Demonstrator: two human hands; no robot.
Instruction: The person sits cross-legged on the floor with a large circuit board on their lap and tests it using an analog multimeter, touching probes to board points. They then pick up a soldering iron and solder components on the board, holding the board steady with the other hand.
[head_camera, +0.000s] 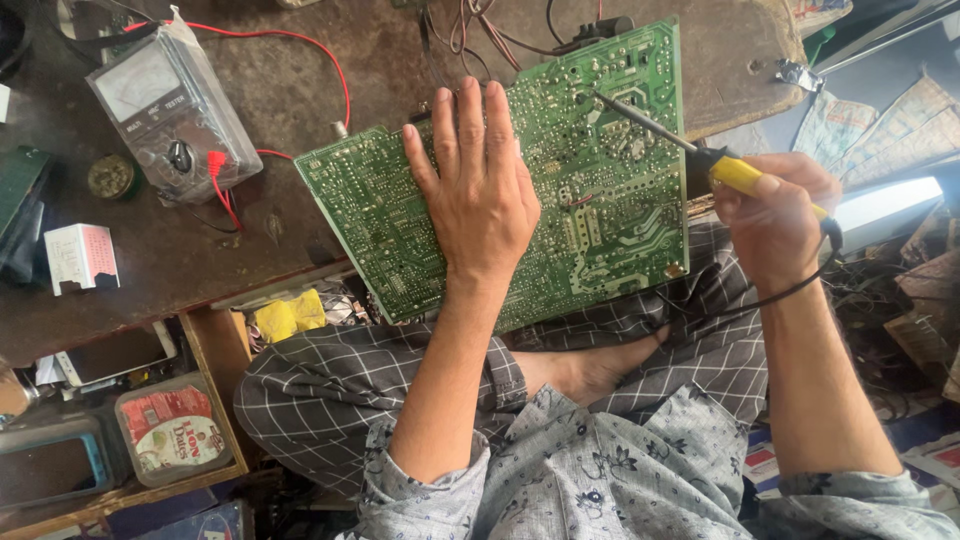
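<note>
Two hands at work: left hand (482, 195) lies flat, open-palmed, pinning the circuit board (610, 215) over the worktop's (280, 90) near edge; right hand (775, 215) clasps the soldering iron (735, 172), tip on the board's far right corner. Best to press steadily; dab each joint briefly.

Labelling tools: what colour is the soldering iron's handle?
Yellow handle on the soldering iron, held in the right hand; head view.

The scene is viewed from one head-worn camera, directed steeply downward, close above the desk (250, 250) and lap.
</note>
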